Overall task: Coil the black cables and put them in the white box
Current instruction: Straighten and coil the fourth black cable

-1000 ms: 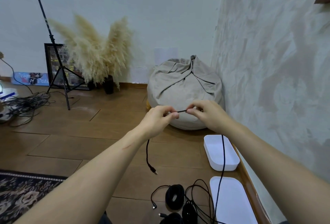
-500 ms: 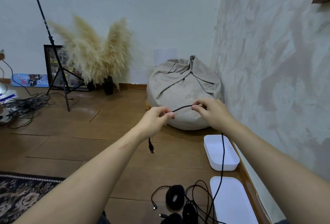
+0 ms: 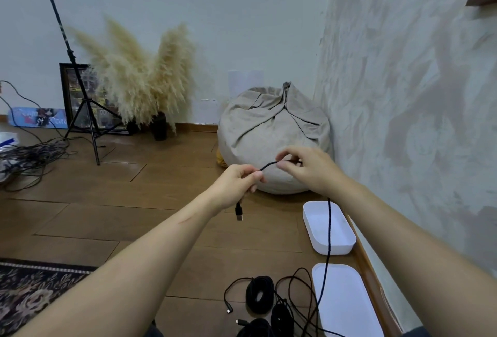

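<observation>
Black cable (image 3: 269,166), pinched by the left hand (image 3: 236,186) just above its dangling plug (image 3: 238,211) and by the right hand (image 3: 309,170) where it drops past the open white box (image 3: 347,245), seems set for a first coil.

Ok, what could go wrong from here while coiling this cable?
1. The black cable hangs from the right hand across the open white box; pulling it in could catch the rim and shift the box.
2. Its lower end runs into loose loops beside the coiled bundles; it may snag or drag them.
3. The plug dangles just below the left hand; a slip there could lose the end.
</observation>
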Motion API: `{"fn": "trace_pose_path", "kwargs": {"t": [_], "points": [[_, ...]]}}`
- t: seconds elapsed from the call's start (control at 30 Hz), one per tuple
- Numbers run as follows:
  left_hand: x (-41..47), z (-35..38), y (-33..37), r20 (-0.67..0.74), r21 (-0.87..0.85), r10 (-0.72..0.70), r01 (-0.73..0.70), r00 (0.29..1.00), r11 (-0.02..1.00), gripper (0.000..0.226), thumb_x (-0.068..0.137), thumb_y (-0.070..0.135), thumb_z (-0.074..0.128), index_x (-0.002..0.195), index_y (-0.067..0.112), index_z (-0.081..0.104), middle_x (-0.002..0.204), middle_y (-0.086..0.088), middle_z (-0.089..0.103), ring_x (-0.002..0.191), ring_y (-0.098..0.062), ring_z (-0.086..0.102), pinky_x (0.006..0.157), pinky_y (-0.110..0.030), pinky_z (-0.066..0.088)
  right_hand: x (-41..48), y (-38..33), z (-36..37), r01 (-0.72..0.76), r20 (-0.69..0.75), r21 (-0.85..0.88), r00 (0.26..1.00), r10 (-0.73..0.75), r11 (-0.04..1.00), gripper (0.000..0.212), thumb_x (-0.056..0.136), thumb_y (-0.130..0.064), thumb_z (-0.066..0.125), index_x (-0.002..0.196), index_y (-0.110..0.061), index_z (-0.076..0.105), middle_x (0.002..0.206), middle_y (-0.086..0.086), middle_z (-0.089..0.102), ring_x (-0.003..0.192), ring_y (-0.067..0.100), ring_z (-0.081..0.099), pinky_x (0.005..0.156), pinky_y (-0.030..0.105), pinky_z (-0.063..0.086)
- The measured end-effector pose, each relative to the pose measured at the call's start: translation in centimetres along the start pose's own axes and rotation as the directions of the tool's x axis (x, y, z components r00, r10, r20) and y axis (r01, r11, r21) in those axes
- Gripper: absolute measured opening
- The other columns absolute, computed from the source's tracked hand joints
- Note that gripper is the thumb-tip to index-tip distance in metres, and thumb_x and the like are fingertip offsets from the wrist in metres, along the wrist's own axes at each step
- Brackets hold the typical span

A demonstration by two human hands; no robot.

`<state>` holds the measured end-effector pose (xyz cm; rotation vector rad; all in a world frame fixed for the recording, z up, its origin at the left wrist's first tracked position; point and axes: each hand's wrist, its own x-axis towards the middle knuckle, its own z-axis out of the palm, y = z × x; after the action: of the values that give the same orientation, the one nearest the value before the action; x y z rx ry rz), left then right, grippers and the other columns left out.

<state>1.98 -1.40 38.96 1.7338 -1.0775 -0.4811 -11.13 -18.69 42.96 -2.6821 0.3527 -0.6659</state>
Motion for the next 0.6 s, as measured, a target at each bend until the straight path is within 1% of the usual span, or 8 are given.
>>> {"fn": "trace_pose_path", "kwargs": {"t": [0.07, 0.1, 0.17, 0.23, 0.37, 0.43, 0.53, 0.6], "points": [[0.0, 0.4, 0.4, 0.004, -0.030, 0.009, -0.009, 1.000, 1.000, 0.028, 0.107, 0.027, 0.051, 0.101, 0.009, 0.072, 0.067, 0.005, 0.053, 0.053, -0.009, 0.045, 0.053, -0.023, 0.041, 0.2, -0.6, 0.4, 0.048, 0.042, -0.061, 0.998, -0.045, 0.997, 0.016, 0.097, -0.040, 0.061, 0.104, -0.031, 0.072, 0.084, -0.010, 0.066, 0.084, 0.013, 0.059, 0.072, 0.032, 0.040], [0.1, 0.5, 0.4, 0.002, -0.036, 0.014, -0.013, 1.000, 0.999, 0.028, 0.107, 0.026, 0.051, 0.102, 0.008, 0.071, 0.067, 0.005, 0.055, 0.054, -0.009, 0.048, 0.054, -0.022, 0.044, 0.4, -0.7, 0.3, 0.053, 0.017, -0.082, 0.999, -0.051, 0.995, 0.015, 0.097, -0.038, 0.060, 0.103, -0.030, 0.072, 0.081, -0.010, 0.065, 0.083, 0.015, 0.059, 0.071, 0.033, 0.040], [0.3, 0.6, 0.2, -0.010, -0.030, 0.012, -0.012, 1.000, 0.999, 0.026, 0.106, 0.023, 0.053, 0.104, 0.006, 0.071, 0.070, 0.004, 0.062, 0.061, -0.009, 0.056, 0.063, -0.022, 0.050, 0.5, -0.4, -0.1, 0.026, -0.075, -0.085, 0.997, -0.033, 0.996, 0.014, 0.097, -0.035, 0.060, 0.099, -0.028, 0.072, 0.079, -0.009, 0.064, 0.082, 0.017, 0.059, 0.070, 0.034, 0.041], [0.4, 0.6, -0.1, -0.027, -0.019, -0.002, 0.002, 1.000, 1.000, 0.024, 0.106, 0.021, 0.053, 0.106, 0.005, 0.071, 0.076, 0.002, 0.069, 0.069, -0.008, 0.063, 0.071, -0.024, 0.053, 0.4, 0.1, -0.3, 0.002, -0.102, -0.082, 0.995, -0.010, 0.997, 0.012, 0.097, -0.035, 0.059, 0.098, -0.029, 0.070, 0.079, -0.009, 0.065, 0.082, 0.018, 0.059, 0.071, 0.034, 0.041], [0.3, 0.9, 0.2, 0.020, -0.095, -0.023, 0.024, 1.000, 0.995, 0.023, 0.107, 0.020, 0.051, 0.107, 0.006, 0.070, 0.082, -0.002, 0.072, 0.073, -0.015, 0.069, 0.066, -0.024, 0.054, 0.1, -0.3, 0.4, 0.055, 0.034, -0.076, 0.998, -0.053, 0.996, 0.014, 0.097, -0.038, 0.059, 0.101, -0.031, 0.070, 0.079, -0.014, 0.062, 0.084, 0.015, 0.060, 0.075, 0.036, 0.045], [0.3, 1.1, 0.5, 0.018, -0.115, -0.014, 0.016, 1.000, 0.993, 0.024, 0.107, 0.020, 0.050, 0.109, 0.005, 0.069, 0.083, -0.005, 0.072, 0.072, -0.015, 0.069, 0.063, -0.021, 0.053, 0.3, -0.7, 0.5, 0.081, 0.044, -0.079, 0.996, -0.078, 0.994, 0.015, 0.097, -0.038, 0.058, 0.101, -0.032, 0.072, 0.079, -0.015, 0.062, 0.087, 0.014, 0.061, 0.079, 0.039, 0.048], [0.3, 1.0, 0.8, 0.003, -0.158, -0.017, 0.017, 1.000, 0.987, 0.024, 0.107, 0.017, 0.050, 0.112, 0.002, 0.068, 0.086, -0.007, 0.073, 0.074, -0.015, 0.069, 0.066, -0.025, 0.057, 0.7, -0.6, 0.1, 0.074, -0.067, -0.062, 0.995, -0.078, 0.995, 0.015, 0.097, -0.035, 0.060, 0.099, -0.030, 0.074, 0.087, -0.011, 0.071, 0.087, 0.013, 0.061, 0.074, 0.036, 0.044], [0.3, 0.9, 0.9, 0.011, -0.187, -0.013, 0.015, 1.000, 0.982, 0.023, 0.107, 0.013, 0.051, 0.116, -0.001, 0.066, 0.092, -0.007, 0.074, 0.079, -0.016, 0.069, 0.075, -0.031, 0.059, 0.8, -0.4, -0.1, 0.064, -0.152, -0.058, 0.986, -0.072, 0.996, 0.014, 0.097, -0.035, 0.061, 0.096, -0.031, 0.073, 0.087, -0.012, 0.071, 0.082, 0.010, 0.060, 0.069, 0.031, 0.038]]}}
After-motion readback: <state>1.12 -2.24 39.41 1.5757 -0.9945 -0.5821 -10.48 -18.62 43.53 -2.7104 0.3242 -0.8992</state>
